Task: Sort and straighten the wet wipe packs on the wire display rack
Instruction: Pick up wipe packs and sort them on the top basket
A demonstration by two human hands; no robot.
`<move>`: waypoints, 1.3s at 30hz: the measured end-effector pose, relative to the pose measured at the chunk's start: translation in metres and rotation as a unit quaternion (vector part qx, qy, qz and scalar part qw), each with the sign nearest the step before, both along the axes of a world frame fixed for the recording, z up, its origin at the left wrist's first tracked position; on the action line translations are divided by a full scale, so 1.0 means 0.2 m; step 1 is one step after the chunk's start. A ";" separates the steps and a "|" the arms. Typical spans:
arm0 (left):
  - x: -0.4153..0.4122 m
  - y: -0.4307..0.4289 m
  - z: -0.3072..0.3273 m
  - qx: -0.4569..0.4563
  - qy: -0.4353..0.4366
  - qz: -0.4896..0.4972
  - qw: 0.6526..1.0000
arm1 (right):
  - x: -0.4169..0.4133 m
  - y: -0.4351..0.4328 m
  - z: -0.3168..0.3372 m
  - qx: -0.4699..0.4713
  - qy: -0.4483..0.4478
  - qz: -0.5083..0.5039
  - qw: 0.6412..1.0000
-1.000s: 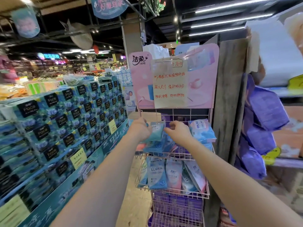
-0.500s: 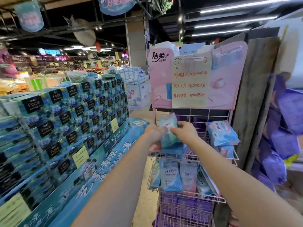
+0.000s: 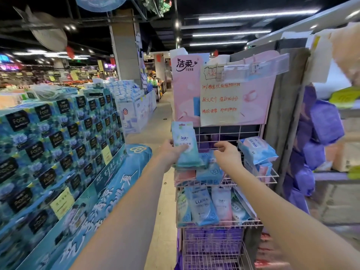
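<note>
A pink wire display rack (image 3: 268,175) stands ahead with wet wipe packs on its tiers. My left hand (image 3: 169,152) holds a teal wet wipe pack (image 3: 184,142) upright at the left end of the top tier, with more teal packs stacked behind it. My right hand (image 3: 228,155) hovers just right of that pack with its fingers apart, holding nothing. Under both hands lie a blue pack (image 3: 209,173) and a pink pack (image 3: 185,175). A large white-blue pack (image 3: 256,150) sits tilted at the tier's right end. The middle tier holds several upright packs (image 3: 202,208).
A pink sign with a handwritten note (image 3: 220,98) tops the rack. A tall stack of dark blue tissue boxes (image 3: 58,145) fills the left side. Purple packs (image 3: 323,127) hang on shelving to the right. An aisle floor (image 3: 161,115) runs between stack and rack.
The teal pack has been lifted upright in my left hand. My right hand has let go of it and drawn a little to the right. The camera has moved closer to the rack.
</note>
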State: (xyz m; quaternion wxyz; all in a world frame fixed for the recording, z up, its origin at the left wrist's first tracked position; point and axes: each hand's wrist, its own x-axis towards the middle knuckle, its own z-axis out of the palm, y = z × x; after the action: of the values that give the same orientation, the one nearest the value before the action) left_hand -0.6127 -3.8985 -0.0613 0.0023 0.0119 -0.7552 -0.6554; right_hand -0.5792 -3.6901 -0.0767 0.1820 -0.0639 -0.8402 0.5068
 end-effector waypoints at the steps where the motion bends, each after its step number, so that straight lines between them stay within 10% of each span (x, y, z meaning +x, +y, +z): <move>1: -0.01 -0.02 -0.01 0.012 0.001 0.008 1.000 | 0.00 0.02 -0.01 0.025 -0.010 -0.023 0.999; 19: -0.06 -0.19 -0.01 -0.041 0.060 0.095 0.993 | -0.11 -0.11 -0.04 0.382 -0.082 0.062 0.919; 28: -0.05 -0.07 -0.01 -0.159 0.048 0.105 0.980 | -0.09 0.00 -0.03 0.206 0.074 0.004 0.976; 39: -0.02 0.02 0.03 0.020 0.056 0.048 0.997 | -0.10 -0.14 -0.02 0.035 0.086 0.058 0.994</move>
State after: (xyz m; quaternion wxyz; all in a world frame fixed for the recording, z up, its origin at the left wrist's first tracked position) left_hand -0.6159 -3.8949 -0.0550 0.0760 0.0118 -0.7390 -0.6693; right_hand -0.5994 -3.7185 -0.0815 0.2259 0.0356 -0.8408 0.4908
